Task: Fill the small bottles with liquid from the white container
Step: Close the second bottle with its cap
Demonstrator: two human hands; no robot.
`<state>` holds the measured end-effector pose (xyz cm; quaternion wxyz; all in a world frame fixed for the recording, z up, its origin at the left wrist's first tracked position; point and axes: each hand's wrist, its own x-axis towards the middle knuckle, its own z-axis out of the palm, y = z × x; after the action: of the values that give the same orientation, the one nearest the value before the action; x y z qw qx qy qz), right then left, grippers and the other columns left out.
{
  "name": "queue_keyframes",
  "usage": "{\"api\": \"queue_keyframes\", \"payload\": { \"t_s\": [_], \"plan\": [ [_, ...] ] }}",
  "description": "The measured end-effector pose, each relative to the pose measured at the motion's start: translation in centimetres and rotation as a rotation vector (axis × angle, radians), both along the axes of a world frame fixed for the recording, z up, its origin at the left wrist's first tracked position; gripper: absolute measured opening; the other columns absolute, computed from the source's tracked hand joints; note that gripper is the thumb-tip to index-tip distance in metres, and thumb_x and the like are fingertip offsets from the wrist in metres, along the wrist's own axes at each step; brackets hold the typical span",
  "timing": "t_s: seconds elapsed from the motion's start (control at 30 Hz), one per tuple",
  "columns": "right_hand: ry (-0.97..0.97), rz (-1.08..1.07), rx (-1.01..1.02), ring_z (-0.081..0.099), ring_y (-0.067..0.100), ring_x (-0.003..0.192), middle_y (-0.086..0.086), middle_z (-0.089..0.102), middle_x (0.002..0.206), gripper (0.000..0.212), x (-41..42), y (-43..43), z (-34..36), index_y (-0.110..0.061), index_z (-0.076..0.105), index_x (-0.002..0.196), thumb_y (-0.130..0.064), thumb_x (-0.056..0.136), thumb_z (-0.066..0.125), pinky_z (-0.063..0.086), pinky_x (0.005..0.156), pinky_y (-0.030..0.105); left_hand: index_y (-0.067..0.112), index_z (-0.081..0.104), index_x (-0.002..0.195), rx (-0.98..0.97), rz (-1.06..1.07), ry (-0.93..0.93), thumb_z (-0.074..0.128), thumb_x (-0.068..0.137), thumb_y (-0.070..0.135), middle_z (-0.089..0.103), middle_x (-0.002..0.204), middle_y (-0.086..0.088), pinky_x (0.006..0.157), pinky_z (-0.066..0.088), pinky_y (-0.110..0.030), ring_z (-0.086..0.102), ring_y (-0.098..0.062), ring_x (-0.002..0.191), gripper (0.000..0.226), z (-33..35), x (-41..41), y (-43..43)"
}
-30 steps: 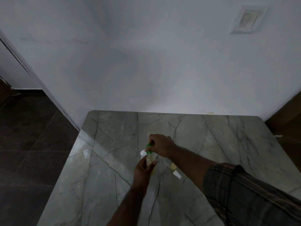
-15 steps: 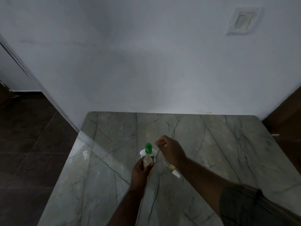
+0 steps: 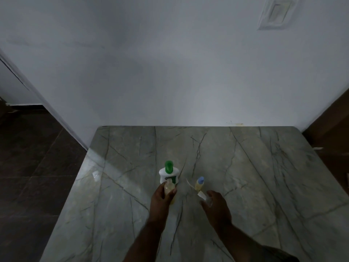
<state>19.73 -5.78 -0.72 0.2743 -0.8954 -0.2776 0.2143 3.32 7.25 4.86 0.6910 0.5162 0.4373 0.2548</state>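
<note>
Now, left hand (image 3: 162,197) grips a seemingly uncapped small bottle (image 3: 169,187) at the white container's (image 3: 168,175) six o'clock, right hand's (image 3: 217,205) grip unclear; tilting could spill it.

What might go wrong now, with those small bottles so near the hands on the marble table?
The small bottle of yellowish liquid gripped by the left hand seems to have no cap, so a tilt might spill it. The right hand is at a small clear bottle, right beside the upright small blue-capped bottle; a careless move could topple that. The dim light may make fill levels hard to judge.
</note>
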Motion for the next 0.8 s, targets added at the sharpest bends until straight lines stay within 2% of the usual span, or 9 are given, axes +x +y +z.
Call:
{"api": "queue_keyframes", "payload": {
  "t_s": [0.17,0.27,0.33,0.4,0.5,0.57,0.63,0.7,0.8],
  "plan": [
    [-0.006,0.035,-0.051,0.052,0.018,0.118,-0.004,0.054,0.128,0.052,0.0,1.8,-1.3,-0.028,0.052,0.132,-0.047,0.085,0.064,0.047,0.094,0.034,0.021,0.064,0.129,0.004,0.002,0.038,0.068,0.093,0.024,0.073,0.118,0.001,0.082,0.057,-0.028,0.069,-0.017,0.109,0.036,-1.0,0.3,-0.4],
    [-0.064,0.015,-0.065,0.054,0.020,0.112,-0.003,0.055,0.122,0.037,0.0,2.2,-1.8,-0.030,0.059,0.122,-0.044,0.087,0.060,0.049,0.088,0.035,0.016,0.063,0.131,0.005,0.000,0.048,0.067,0.094,0.022,0.072,0.121,-0.005,0.092,0.057,-0.038,0.067,-0.023,0.112,0.038,-1.4,0.4,-0.5],
    [-0.091,0.030,-0.045,0.055,0.021,0.106,-0.002,0.056,0.112,0.024,0.0,2.1,-1.7,-0.028,0.061,0.110,-0.039,0.089,0.059,0.048,0.081,0.033,0.016,0.063,0.131,0.013,0.005,0.052,0.067,0.094,0.021,0.072,0.121,-0.005,0.091,0.057,-0.036,0.067,-0.022,0.111,0.038,-1.4,0.4,-0.7],
    [-0.058,0.023,0.003,0.057,0.017,0.098,-0.007,0.055,0.099,0.012,-0.2,1.4,-1.2,-0.030,0.057,0.099,-0.037,0.090,0.059,0.043,0.072,0.029,0.018,0.063,0.130,0.008,0.002,0.053,0.067,0.094,0.022,0.072,0.119,-0.003,0.088,0.056,-0.034,0.067,-0.021,0.110,0.037,-1.1,0.4,-1.0],
    [0.005,0.081,0.079,0.059,0.006,0.080,-0.014,0.058,0.085,0.011,-0.5,-0.5,0.3,-0.035,0.050,0.094,-0.042,0.091,0.058,0.041,0.063,0.020,0.022,0.065,0.127,-0.005,-0.011,0.063,0.068,0.093,0.024,0.073,0.116,-0.001,0.085,0.056,-0.033,0.068,-0.020,0.108,0.035,-0.5,0.4,-1.3],
    [0.045,0.146,0.185,0.063,0.002,0.078,-0.014,0.065,0.085,0.010,-0.5,-2.0,1.9,-0.035,0.057,0.098,-0.040,0.090,0.061,0.049,0.065,0.021,0.024,0.065,0.126,-0.016,-0.009,0.075,0.069,0.092,0.022,0.074,0.114,0.001,0.082,0.055,-0.029,0.068,-0.018,0.107,0.034,0.1,0.8,-1.5],
    [0.079,0.131,0.319,0.067,0.003,0.089,-0.015,0.069,0.095,0.016,-0.4,-3.1,3.6,-0.030,0.065,0.103,-0.028,0.088,0.068,0.056,0.075,0.022,0.022,0.066,0.124,-0.005,-0.012,0.095,0.070,0.091,0.018,0.074,0.113,-0.001,0.079,0.055,-0.024,0.069,-0.017,0.105,0.033,0.5,1.4,-1.8],
    [0.076,0.060,0.416,0.068,0.006,0.092,-0.011,0.070,0.097,0.019,0.1,-3.3,5.6,-0.024,0.068,0.101,-0.017,0.084,0.073,0.057,0.078,0.023,0.018,0.067,0.122,0.011,-0.019,0.115,0.071,0.091,0.017,0.073,0.114,-0.008,0.082,0.056,-0.028,0.068,-0.022,0.106,0.031,0.6,2.1,-2.0],
    [0.037,0.060,0.515,0.066,0.005,0.084,-0.010,0.069,0.088,0.014,0.9,-2.2,9.1,-0.019,0.069,0.094,-0.013,0.083,0.073,0.053,0.071,0.021,0.013,0.064,0.126,0.025,-0.030,0.159,0.071,0.091,0.018,0.071,0.119,-0.012,0.098,0.056,-0.046,0.066,-0.028,0.111,0.036,0.6,3.0,-2.4]
  ]
}}
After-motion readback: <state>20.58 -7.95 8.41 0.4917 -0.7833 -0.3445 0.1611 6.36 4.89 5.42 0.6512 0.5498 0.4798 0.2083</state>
